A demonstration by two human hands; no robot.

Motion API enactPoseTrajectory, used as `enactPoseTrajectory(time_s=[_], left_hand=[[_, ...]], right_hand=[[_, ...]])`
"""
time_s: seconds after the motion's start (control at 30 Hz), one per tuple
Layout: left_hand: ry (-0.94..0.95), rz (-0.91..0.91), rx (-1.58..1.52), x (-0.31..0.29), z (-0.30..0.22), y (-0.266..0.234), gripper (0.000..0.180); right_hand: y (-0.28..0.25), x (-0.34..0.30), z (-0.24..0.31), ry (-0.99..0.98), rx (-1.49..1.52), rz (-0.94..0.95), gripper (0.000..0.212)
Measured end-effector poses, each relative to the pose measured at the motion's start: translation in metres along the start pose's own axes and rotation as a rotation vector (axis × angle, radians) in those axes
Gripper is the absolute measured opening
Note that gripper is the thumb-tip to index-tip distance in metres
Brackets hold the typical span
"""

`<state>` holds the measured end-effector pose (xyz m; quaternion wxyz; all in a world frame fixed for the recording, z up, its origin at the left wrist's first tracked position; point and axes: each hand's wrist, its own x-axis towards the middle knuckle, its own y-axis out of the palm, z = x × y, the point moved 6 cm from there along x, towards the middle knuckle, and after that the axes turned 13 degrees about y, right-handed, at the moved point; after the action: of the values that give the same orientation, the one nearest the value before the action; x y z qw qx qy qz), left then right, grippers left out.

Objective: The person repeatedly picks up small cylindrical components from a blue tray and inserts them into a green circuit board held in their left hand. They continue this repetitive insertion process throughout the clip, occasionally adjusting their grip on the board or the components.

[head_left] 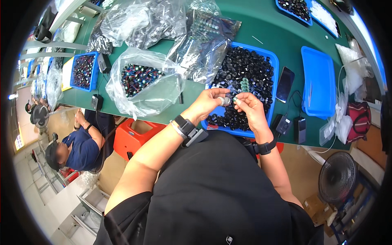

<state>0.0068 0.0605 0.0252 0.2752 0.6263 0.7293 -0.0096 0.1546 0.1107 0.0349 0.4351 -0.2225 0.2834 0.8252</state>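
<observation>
My left hand (207, 103) is closed, with its thumb and fingers pinching a few small, clear and silvery round pieces (224, 101). Close beside it, my right hand (251, 107) pinches a small dark, greenish piece (234, 99) at its fingertips. The fingers partly hide both, so their exact kind does not show. Both hands are over the near part of a blue tray (276, 77), which holds many loose, shiny black round pieces (255, 64). A short green beaded cluster (244, 85) lies on them just beyond my right fingers.
Left of the tray, an open clear bag (118, 83) holds small dark and coloured parts. Plastic bags (143, 26) cover the back. A phone (285, 84), a blue tray (316, 69) and a black device (299, 130) lie right. Another person (83, 143) sits left; a red stool (132, 141) stands between.
</observation>
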Motion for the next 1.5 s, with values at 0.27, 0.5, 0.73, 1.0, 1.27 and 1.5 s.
enactPoseTrajectory(time_s=[0.27, 0.5, 0.73, 1.0, 1.27, 1.5], left_hand=[[0.099, -0.007, -0.024, -0.015, -0.019, 0.006, 0.043], [0.134, -0.064, -0.103, -0.019, -0.024, 0.008, 0.042], [0.154, -0.099, -0.125, -0.018, -0.022, 0.008, 0.040], [0.140, -0.152, -0.102, -0.011, -0.007, 0.001, 0.033], [0.108, -0.158, 0.029, -0.010, 0.009, -0.019, 0.029], [0.193, -0.335, 0.224, -0.026, 0.012, -0.072, 0.031]], right_hand=[[0.018, 0.000, 0.009, -0.042, -0.063, 0.004, 0.012], [0.020, 0.002, 0.010, -0.058, 0.026, -0.017, 0.012], [0.026, 0.006, 0.003, -0.075, 0.105, -0.014, 0.015], [0.026, 0.014, -0.003, 0.088, 0.006, -0.095, 0.020], [0.032, 0.018, -0.016, 0.249, -0.098, 0.016, 0.024], [0.021, 0.025, -0.026, 0.196, -0.149, -0.036, 0.021]])
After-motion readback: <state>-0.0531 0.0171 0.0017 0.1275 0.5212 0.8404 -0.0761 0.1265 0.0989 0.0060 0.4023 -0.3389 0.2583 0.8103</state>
